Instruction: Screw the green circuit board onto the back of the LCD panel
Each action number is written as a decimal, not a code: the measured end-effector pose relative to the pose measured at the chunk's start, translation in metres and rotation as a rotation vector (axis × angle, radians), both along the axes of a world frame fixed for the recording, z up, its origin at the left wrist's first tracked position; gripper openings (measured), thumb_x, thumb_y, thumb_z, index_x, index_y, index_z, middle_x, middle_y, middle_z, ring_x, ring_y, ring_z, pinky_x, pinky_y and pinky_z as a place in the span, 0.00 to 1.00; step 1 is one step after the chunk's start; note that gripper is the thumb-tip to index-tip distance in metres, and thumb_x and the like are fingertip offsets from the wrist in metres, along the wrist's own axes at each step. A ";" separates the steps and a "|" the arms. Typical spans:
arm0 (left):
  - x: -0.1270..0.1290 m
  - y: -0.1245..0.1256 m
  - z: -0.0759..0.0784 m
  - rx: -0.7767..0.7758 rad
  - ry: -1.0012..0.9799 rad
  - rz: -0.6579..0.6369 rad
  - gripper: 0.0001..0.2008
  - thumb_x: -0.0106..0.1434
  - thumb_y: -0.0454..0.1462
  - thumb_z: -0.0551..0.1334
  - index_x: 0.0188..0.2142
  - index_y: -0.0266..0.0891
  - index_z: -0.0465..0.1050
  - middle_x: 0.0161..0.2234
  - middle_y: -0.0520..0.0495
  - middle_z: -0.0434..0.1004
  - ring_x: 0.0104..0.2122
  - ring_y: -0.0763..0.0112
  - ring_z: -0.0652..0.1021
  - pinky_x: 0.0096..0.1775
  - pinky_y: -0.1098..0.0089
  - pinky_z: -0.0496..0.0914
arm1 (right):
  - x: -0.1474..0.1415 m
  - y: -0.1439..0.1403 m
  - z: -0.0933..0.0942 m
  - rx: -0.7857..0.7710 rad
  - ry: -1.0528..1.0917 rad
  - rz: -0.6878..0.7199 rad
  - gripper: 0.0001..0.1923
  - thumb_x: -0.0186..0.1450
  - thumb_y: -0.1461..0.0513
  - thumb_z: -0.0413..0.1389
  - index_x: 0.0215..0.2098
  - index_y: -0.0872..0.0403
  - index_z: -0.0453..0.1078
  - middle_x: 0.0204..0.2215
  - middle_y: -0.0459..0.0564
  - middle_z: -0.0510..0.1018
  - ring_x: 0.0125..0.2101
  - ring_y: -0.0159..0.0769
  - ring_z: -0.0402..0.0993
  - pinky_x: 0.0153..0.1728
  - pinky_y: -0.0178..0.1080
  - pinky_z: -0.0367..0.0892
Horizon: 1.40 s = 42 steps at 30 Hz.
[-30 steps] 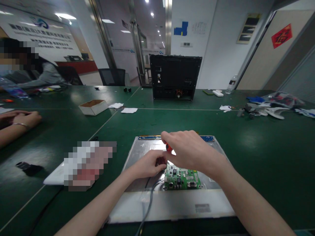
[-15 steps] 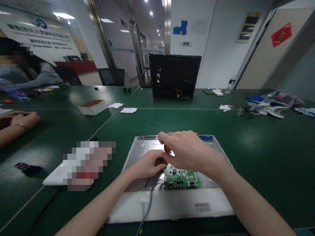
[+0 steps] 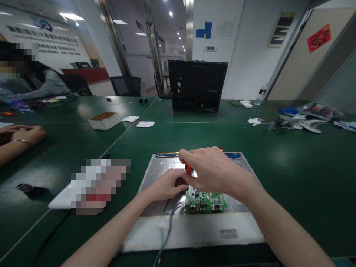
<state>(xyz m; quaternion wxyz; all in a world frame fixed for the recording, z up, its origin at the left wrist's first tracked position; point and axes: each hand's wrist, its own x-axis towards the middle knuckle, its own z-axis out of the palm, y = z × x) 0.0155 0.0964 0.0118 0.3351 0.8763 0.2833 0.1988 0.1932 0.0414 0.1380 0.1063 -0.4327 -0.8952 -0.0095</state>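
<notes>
A flat metal-backed display panel [image 3: 191, 231] lies on the green table with a green circuit board [image 3: 207, 202] on its back. My right hand [image 3: 215, 168] is closed around a red and black screwdriver handle [image 3: 188, 168] above the board's upper left corner; the shaft is hidden behind the fingers. Beside it, my left hand [image 3: 167, 184] is closed in a pinch at the board's left edge, thumb and fingers drawn together. What it grips there is covered by both hands. A grey cable [image 3: 170, 226] runs from the board's left side toward the near edge.
A black monitor housing [image 3: 197, 87] stands upright at the back. On the left are a white box [image 3: 104, 121], a white object partly blurred out [image 3: 59, 200] and a black cylinder [image 3: 30, 190]. Another person's hands [image 3: 26, 137] rest at far left. Plastic parts [image 3: 294, 122] lie right.
</notes>
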 end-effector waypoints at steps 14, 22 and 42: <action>0.000 0.000 0.003 -0.042 -0.023 -0.032 0.06 0.54 0.27 0.58 0.29 0.37 0.69 0.25 0.52 0.72 0.25 0.71 0.71 0.29 0.73 0.65 | 0.001 0.002 -0.001 0.013 0.016 -0.008 0.08 0.62 0.61 0.54 0.40 0.55 0.65 0.30 0.47 0.78 0.25 0.32 0.70 0.20 0.35 0.44; -0.003 0.001 -0.001 -0.075 0.040 -0.007 0.04 0.56 0.30 0.59 0.32 0.37 0.69 0.27 0.51 0.73 0.26 0.71 0.73 0.29 0.73 0.67 | 0.000 0.004 -0.002 0.003 -0.041 -0.084 0.06 0.65 0.59 0.53 0.39 0.53 0.66 0.28 0.47 0.77 0.24 0.32 0.70 0.20 0.36 0.43; -0.002 0.000 -0.001 -0.071 -0.003 -0.038 0.03 0.57 0.29 0.59 0.31 0.37 0.70 0.26 0.52 0.72 0.25 0.72 0.72 0.28 0.74 0.65 | 0.003 0.004 -0.002 0.016 -0.011 -0.002 0.05 0.65 0.63 0.51 0.40 0.54 0.66 0.32 0.46 0.77 0.27 0.32 0.70 0.21 0.35 0.44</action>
